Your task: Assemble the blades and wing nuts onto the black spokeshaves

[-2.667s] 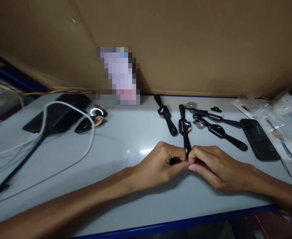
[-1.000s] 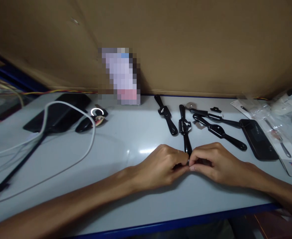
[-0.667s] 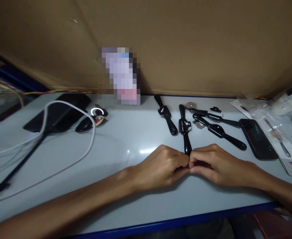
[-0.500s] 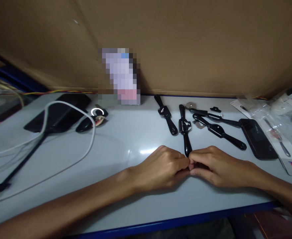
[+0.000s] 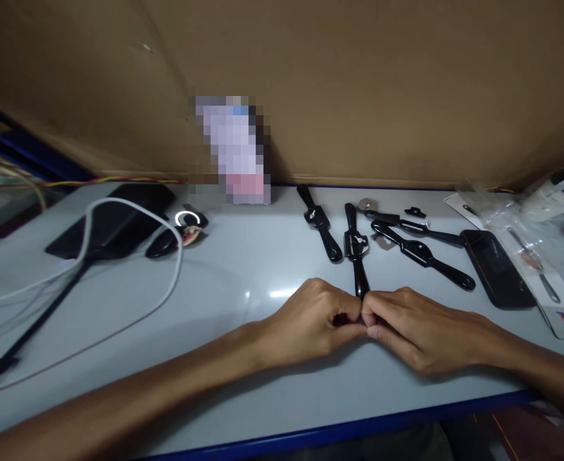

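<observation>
My left hand (image 5: 317,320) and my right hand (image 5: 416,330) meet low over the table, fingertips touching. Both are closed in a pinch, and whatever is between the fingers is hidden or too small to name. Just beyond them lies a black spokeshave (image 5: 356,246), its near handle end partly covered by my fingers. To its left rests another assembled spokeshave (image 5: 319,221). On the right are two spokeshave bodies, one nearer (image 5: 418,251) and one farther (image 5: 406,225). Around these lie a loose blade (image 5: 385,241), a round-edged metal piece (image 5: 368,205) and a small black cap (image 5: 415,212).
A black phone (image 5: 497,269) lies right of the tools, beside a packaged tool on a card (image 5: 550,294). At left are a black stand (image 5: 113,221), a looping white cable (image 5: 178,256) and a black mouse-like object (image 5: 161,243). A cardboard wall (image 5: 358,89) closes the back.
My hands stay together at the same place. The left fingers have shifted, with a gap now showing between thumb and forefinger, and my right hand has tilted slightly.
</observation>
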Action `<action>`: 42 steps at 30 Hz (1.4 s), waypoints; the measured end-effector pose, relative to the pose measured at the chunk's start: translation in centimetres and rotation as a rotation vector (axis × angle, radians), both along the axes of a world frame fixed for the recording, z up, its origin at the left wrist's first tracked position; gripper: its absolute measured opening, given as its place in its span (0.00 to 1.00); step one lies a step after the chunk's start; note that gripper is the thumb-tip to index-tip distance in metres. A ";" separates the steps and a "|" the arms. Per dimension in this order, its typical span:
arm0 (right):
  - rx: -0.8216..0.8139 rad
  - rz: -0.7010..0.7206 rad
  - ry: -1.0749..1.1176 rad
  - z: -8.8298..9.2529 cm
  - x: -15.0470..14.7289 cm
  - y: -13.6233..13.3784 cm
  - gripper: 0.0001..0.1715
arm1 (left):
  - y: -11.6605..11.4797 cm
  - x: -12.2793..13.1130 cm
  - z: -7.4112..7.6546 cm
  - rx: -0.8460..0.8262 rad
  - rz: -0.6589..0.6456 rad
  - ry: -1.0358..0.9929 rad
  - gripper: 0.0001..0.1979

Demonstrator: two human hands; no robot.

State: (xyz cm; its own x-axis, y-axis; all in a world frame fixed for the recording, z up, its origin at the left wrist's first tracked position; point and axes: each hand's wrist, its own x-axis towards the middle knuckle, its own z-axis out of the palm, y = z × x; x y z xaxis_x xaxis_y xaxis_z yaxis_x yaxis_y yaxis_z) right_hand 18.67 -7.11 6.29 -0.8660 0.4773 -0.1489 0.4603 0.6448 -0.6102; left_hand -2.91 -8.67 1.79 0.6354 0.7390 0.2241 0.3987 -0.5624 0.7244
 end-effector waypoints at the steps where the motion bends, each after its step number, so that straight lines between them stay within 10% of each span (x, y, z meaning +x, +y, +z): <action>1: -0.002 -0.001 0.022 -0.1 0.0 0.0 0.07 | 0.0 0.0 0.1 -0.061 0.014 -0.013 0.19; 42: 0.026 0.011 0.274 -2.0 0.1 -0.3 0.08 | 0.6 0.2 1.0 -0.622 0.067 -0.155 0.23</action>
State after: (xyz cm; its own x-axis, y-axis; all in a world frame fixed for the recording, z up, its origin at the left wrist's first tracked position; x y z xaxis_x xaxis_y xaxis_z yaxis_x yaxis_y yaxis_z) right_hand 18.72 -7.41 4.30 -0.8777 0.4679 0.1040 0.2730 0.6663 -0.6940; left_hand -2.72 -8.07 2.74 0.5779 0.7973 -0.1739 0.2831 0.0040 0.9591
